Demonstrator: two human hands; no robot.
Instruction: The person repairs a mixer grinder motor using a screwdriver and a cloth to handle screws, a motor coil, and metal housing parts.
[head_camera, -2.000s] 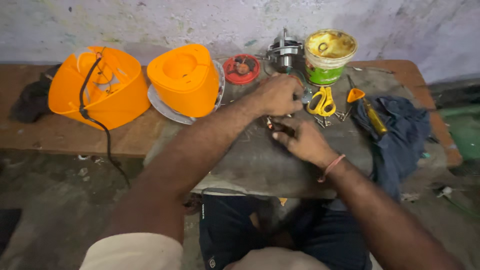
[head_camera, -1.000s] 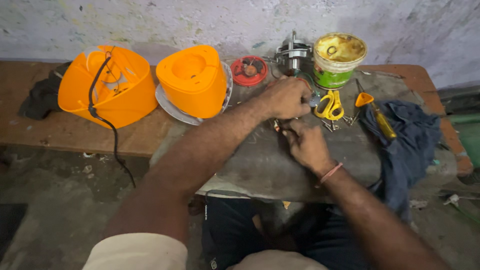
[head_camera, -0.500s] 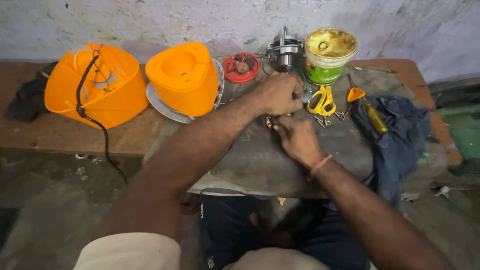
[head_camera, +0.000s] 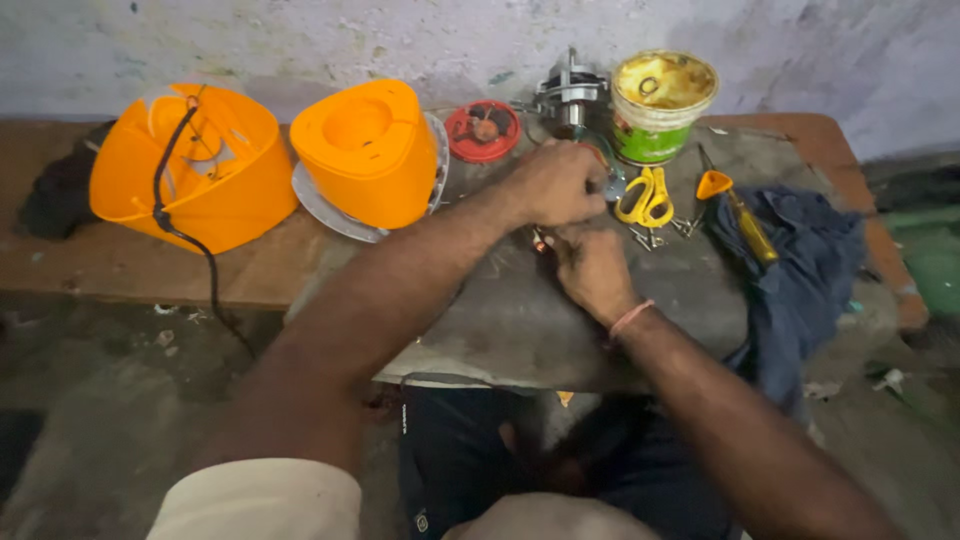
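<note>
Hands meet at the middle of the worktop (head_camera: 520, 320), a grey slab lying over a brown wooden bench (head_camera: 120, 265). Left hand (head_camera: 556, 183) is curled into a loose fist, knuckles up, closed over something I cannot make out. Right hand (head_camera: 590, 265) sits just below it, fingers bent and pinched on a small metal part (head_camera: 540, 241) whose reddish tip shows between the two hands; hands touching or nearly so. Pink band on the right wrist.

Just beside the left hand, to the right: yellow-handled scissors (head_camera: 647, 195) lying flat, with small metal bits (head_camera: 650, 236) near them. Behind the left hand, against the wall: small motor (head_camera: 570, 95) with metal frame, upright. Right of the motor: open green tub (head_camera: 664, 105) with yellowish paste inside. Left of the motor: red round part (head_camera: 482, 130), flat on the worktop.

Further right: screwdriver (head_camera: 745, 220) with yellow and orange handle, lying partly on a dark blue cloth (head_camera: 800, 280) that hangs over the worktop edge.

Further left: orange plastic housing (head_camera: 365, 150) standing on a pale round plate (head_camera: 330, 205); well to its left a second orange housing (head_camera: 190, 165) with a black cable (head_camera: 185, 235) running over it and down to the floor. Dark rag (head_camera: 60, 195) at the far left of the bench
</note>
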